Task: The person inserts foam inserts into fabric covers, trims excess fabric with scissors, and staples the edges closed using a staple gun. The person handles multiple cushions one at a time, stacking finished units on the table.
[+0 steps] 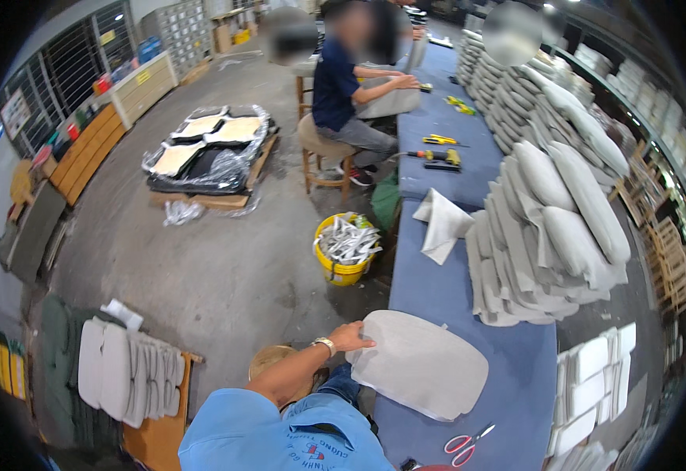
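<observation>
My left hand [352, 337], with a band on its wrist, is at the left edge of a light grey, rounded seat cushion [421, 365]. The thumb rests on the top face, and the fingers close around the edge, partly hidden. The cushion lies flat on a blue-covered table [516, 353], its left side reaching to the table edge. Beside its near right corner are red-handled scissors [468, 445], lying with their blades slightly apart. No part of my right hand shows in the head view.
Tall stacks of grey cushions [547, 228] stand along the table's right side. Farther up lie a folded grey cloth [441, 225], a power drill [437, 157] and a yellow tool [441, 140]. A yellow bucket of scraps [344, 271] stands left of the table. A seated co-worker [339, 94] handles a grey piece.
</observation>
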Tool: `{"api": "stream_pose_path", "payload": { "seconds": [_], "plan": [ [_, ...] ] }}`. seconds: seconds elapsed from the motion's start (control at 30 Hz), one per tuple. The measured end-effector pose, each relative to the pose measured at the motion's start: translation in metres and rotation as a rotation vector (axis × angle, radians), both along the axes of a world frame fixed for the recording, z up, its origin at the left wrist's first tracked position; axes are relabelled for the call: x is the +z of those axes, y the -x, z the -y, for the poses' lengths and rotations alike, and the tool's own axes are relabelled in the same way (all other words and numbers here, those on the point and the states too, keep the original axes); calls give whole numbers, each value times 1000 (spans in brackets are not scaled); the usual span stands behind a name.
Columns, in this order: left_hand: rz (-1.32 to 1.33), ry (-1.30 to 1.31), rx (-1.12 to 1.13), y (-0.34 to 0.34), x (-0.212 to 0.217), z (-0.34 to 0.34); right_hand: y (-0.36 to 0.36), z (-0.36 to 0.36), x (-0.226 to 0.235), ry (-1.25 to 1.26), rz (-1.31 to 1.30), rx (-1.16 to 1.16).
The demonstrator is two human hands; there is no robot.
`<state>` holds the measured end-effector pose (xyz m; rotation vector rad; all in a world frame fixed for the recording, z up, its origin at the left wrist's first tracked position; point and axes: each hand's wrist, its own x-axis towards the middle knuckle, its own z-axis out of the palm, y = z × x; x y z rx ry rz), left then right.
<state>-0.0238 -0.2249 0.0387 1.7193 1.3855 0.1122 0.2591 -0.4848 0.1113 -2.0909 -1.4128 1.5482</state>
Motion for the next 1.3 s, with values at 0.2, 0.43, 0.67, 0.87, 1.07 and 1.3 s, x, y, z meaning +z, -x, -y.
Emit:
{"api": "stream_pose_path", "payload": {
  "seconds": [0.2, 0.43, 0.67, 0.87, 1.07, 1.3],
  "plan": [
    [-53, -14, -57, 2, 14, -7, 9, 25, 3, 42, -10, -71],
    [-87, 4, -130, -1, 27, -23, 14, 50, 8, 101, 2, -139],
    [-90, 14, -103, 0, 26, -25, 20, 76, 12, 139, 3, -189],
    [75, 128, 88, 5, 15, -9, 6, 78, 27, 189, -36, -186],
    [286, 233, 361, -1, -39, 21, -58, 50, 22, -230, 236, -564],
    [332, 336, 330, -7, -11, 4, -84, -7, -74, -341, 427, -812]
  ]
}}
